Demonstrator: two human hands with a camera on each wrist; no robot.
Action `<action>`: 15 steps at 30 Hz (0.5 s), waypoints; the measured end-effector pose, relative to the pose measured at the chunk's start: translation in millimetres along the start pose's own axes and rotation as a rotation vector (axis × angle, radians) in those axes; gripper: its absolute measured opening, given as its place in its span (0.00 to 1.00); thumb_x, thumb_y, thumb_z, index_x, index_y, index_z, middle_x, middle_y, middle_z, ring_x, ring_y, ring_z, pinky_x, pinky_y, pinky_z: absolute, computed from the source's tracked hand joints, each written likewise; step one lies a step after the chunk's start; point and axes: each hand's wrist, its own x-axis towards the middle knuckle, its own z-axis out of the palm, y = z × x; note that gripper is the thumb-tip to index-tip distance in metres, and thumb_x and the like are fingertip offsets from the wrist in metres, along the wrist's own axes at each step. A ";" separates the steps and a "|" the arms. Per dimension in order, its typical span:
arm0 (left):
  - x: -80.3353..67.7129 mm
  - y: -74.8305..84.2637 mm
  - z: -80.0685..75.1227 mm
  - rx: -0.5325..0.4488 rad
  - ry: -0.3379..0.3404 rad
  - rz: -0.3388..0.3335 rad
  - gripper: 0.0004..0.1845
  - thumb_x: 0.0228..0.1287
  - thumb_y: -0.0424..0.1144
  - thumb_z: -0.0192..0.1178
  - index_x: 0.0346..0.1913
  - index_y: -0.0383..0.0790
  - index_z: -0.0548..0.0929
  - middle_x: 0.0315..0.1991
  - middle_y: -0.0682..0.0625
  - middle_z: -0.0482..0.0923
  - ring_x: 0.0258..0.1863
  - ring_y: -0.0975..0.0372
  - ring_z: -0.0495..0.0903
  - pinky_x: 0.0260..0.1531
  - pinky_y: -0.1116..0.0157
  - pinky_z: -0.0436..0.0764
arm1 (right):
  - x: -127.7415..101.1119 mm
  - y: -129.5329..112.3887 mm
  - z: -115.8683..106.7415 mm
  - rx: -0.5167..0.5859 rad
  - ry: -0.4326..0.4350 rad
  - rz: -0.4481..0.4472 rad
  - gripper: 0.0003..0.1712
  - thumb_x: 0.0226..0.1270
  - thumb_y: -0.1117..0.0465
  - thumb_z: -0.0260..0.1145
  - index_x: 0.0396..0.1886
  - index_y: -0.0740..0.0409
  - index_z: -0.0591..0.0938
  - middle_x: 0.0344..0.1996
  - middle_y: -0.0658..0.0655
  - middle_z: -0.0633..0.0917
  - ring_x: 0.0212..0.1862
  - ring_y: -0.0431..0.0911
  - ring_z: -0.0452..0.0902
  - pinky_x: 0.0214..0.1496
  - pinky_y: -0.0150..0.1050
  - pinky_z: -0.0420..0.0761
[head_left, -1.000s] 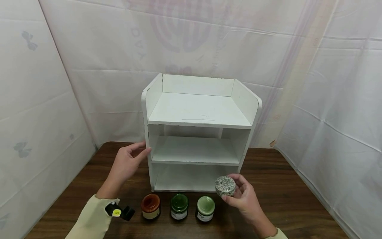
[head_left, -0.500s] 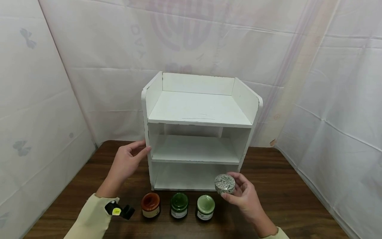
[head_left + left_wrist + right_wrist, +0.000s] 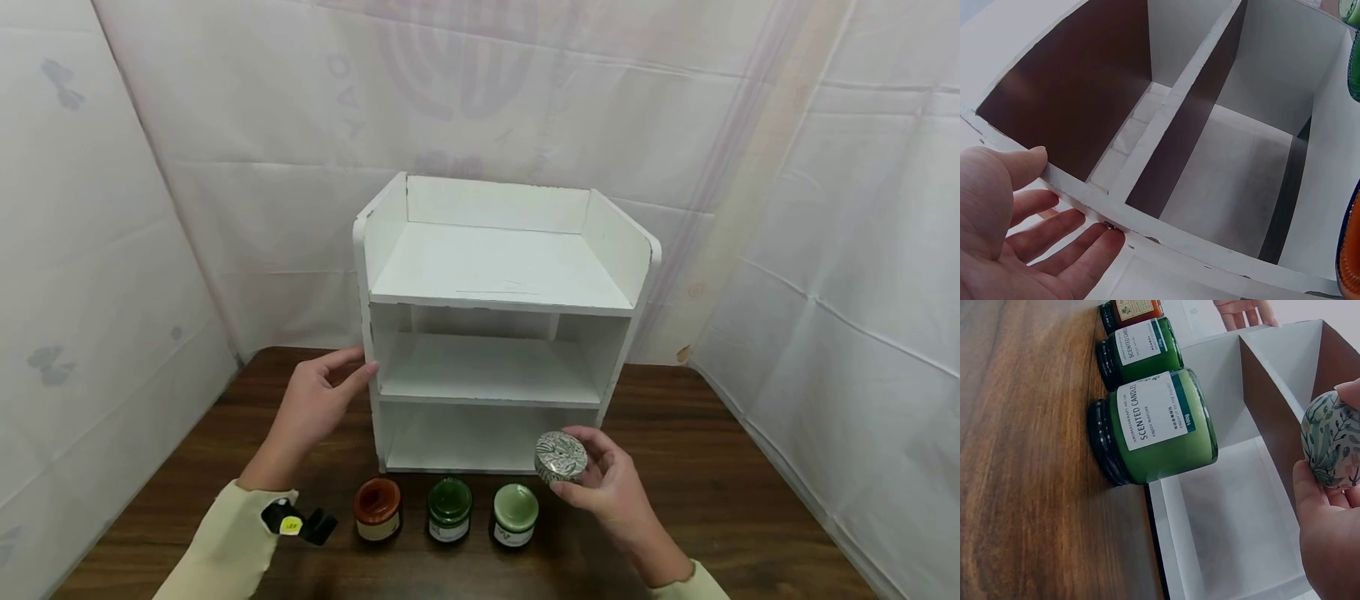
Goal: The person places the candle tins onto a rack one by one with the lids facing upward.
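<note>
In the head view, my right hand (image 3: 607, 492) holds a round tin (image 3: 561, 457) with a leafy pattern between thumb and fingers, in front of the lowest shelf's right side. The right wrist view shows the patterned tin (image 3: 1335, 439) in the hand, above the table. My left hand (image 3: 318, 396) touches the left side panel of a white three-level shelf unit (image 3: 498, 267). In the left wrist view, the left hand's thumb (image 3: 1030, 167) lies at the panel's front edge and the loosely extended fingers rest along its outer face.
Three glass candle jars stand in a row before the shelf: an orange one (image 3: 378, 510), a dark green one (image 3: 449, 510) and a light green one (image 3: 514, 515). The brown wooden table (image 3: 720, 467) extends to both sides. White fabric walls (image 3: 262, 200) surround the table.
The tin has shifted very slightly left in my right hand's hold. The left hand keeps its place at the panel, and the head view has tilted a little.
</note>
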 end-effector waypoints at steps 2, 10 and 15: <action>0.4 -0.1 -0.3 0.007 0.004 0.001 0.31 0.72 0.58 0.61 0.69 0.42 0.79 0.66 0.43 0.80 0.61 0.51 0.81 0.47 0.75 0.78 | 1.7 -0.6 1.2 0.001 -0.004 0.008 0.36 0.51 0.82 0.72 0.61 0.79 0.69 0.53 0.53 0.83 0.53 0.40 0.82 0.55 0.31 0.82; 0.8 0.7 -0.4 0.007 0.000 -0.004 0.31 0.72 0.59 0.61 0.69 0.42 0.79 0.65 0.43 0.80 0.61 0.51 0.80 0.45 0.78 0.76 | 7.2 -2.4 5.6 -0.009 -0.018 0.007 0.37 0.52 0.81 0.73 0.61 0.83 0.68 0.52 0.52 0.84 0.52 0.40 0.83 0.54 0.31 0.83; 0.6 1.1 -0.1 0.004 0.001 -0.006 0.31 0.72 0.59 0.61 0.69 0.43 0.79 0.65 0.44 0.81 0.61 0.52 0.80 0.45 0.77 0.77 | 10.3 -7.1 8.0 -0.015 -0.037 0.016 0.38 0.52 0.79 0.75 0.62 0.83 0.68 0.53 0.51 0.84 0.52 0.40 0.83 0.52 0.31 0.84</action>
